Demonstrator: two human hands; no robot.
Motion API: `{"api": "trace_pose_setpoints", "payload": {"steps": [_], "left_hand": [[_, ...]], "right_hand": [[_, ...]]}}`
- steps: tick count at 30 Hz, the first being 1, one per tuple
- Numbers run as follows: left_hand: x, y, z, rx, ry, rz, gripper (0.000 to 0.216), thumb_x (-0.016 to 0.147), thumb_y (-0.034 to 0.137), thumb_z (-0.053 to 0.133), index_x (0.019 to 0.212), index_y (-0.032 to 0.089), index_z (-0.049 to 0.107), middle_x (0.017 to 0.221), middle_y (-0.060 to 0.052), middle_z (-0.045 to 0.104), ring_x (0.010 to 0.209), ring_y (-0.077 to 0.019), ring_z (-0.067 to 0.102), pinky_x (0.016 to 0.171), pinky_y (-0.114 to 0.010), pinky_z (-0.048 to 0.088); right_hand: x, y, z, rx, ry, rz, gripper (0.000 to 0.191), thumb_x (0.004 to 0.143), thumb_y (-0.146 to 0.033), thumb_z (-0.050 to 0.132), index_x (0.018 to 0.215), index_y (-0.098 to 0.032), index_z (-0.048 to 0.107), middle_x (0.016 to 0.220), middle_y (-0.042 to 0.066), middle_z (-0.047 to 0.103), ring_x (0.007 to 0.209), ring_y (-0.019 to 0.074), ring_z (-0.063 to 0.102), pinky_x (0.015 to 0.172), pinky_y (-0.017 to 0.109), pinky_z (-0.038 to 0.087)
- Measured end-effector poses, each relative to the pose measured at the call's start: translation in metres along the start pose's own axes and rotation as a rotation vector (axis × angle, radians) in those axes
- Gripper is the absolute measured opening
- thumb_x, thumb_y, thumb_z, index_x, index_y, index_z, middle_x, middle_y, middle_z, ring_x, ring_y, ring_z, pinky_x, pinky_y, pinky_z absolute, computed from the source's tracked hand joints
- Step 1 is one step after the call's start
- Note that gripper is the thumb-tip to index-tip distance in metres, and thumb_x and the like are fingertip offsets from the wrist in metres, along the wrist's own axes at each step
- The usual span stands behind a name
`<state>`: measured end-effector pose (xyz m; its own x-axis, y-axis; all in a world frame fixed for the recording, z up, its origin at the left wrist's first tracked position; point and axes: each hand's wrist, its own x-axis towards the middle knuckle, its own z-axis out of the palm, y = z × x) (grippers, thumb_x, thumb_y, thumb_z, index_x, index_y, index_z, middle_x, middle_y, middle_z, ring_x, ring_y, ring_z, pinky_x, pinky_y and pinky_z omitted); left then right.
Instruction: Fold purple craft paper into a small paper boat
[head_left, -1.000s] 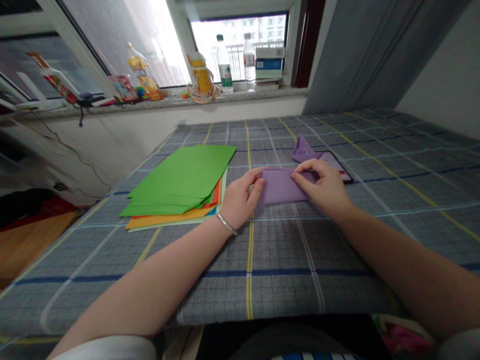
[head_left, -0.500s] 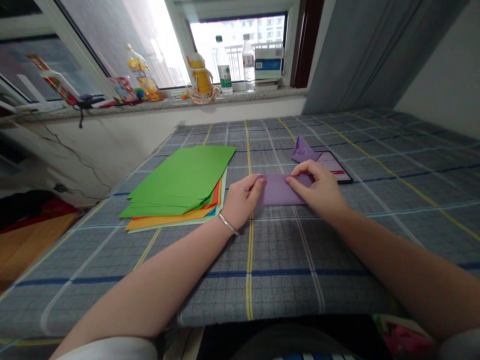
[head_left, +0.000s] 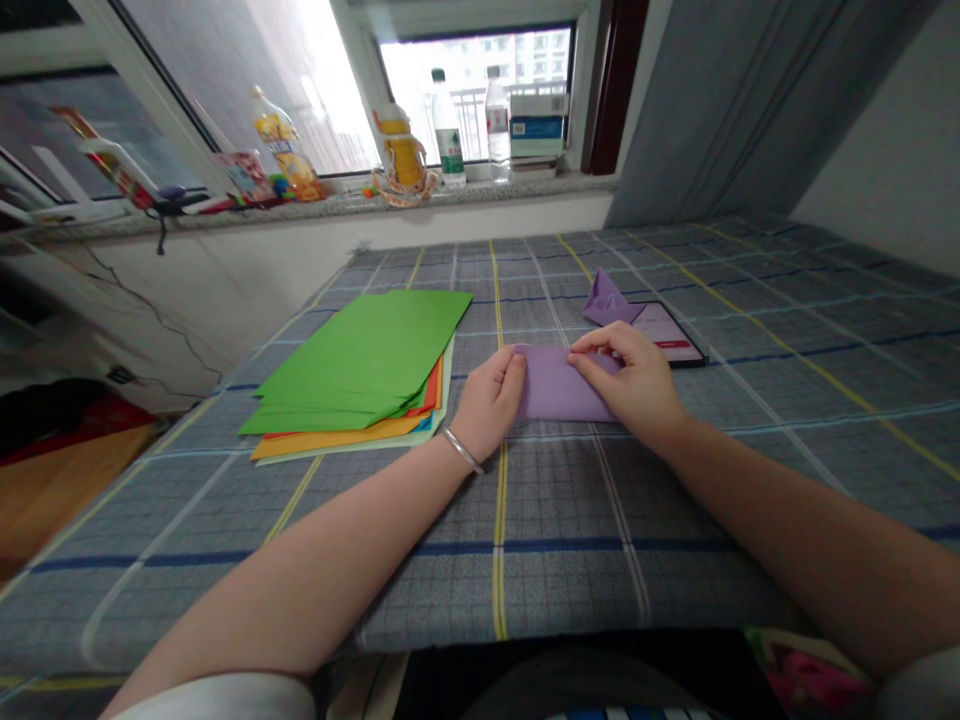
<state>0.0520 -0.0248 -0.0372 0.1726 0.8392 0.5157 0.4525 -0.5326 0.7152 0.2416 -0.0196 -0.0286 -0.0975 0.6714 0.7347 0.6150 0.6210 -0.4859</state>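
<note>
We pin the folded purple paper [head_left: 556, 385] flat on the plaid cloth [head_left: 570, 520]: left hand [head_left: 487, 402] pinching its left edge, right hand [head_left: 634, 385] pressing its right half. Coloured sheet stack [head_left: 360, 372] lies left of our grip.

— Can you read anything on the bottles [head_left: 448, 128] along the windowsill [head_left: 420, 197]?
— No. Their labels show colour bands only, the print too small to make out.
— And the blue-and-white box [head_left: 538, 128], or the phone [head_left: 670, 335] screen?
— Blurred marks, nothing legible.
</note>
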Motion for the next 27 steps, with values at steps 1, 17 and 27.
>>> {"api": "trace_pose_setpoints", "payload": {"steps": [1,17,27], "left_hand": [[0.000,0.000,0.000,0.002,-0.005,-0.001,0.031,0.098,0.035,0.035,0.082,0.019,0.057,0.069,0.001,0.055,0.065,-0.0144,0.051,0.061,-0.025,0.038],[0.009,-0.013,-0.005,-0.114,0.201,-0.083,0.044,0.094,0.055,0.040,0.068,0.020,0.046,0.065,0.000,0.048,0.064,-0.0154,0.045,0.059,-0.025,0.037],[0.007,-0.015,0.002,-0.202,0.145,-0.081,0.036,0.094,0.051,0.044,0.080,0.019,0.055,0.073,0.000,0.054,0.068,-0.0142,0.048,0.062,-0.024,0.039]], "right_hand": [[0.000,0.000,0.000,-0.004,0.000,-0.004,0.004,0.082,-0.030,0.064,0.081,-0.026,0.065,0.082,0.001,0.068,0.081,0.0212,0.061,0.076,0.038,0.048],[-0.001,0.029,0.008,0.258,0.024,0.321,0.037,0.079,-0.040,0.065,0.111,-0.026,0.052,0.087,0.002,0.067,0.077,0.0218,0.064,0.067,0.037,0.051],[-0.007,0.037,0.025,0.442,0.057,0.539,0.041,0.071,-0.053,0.070,0.094,-0.023,0.055,0.086,0.003,0.066,0.076,0.0209,0.063,0.066,0.035,0.052]]}}
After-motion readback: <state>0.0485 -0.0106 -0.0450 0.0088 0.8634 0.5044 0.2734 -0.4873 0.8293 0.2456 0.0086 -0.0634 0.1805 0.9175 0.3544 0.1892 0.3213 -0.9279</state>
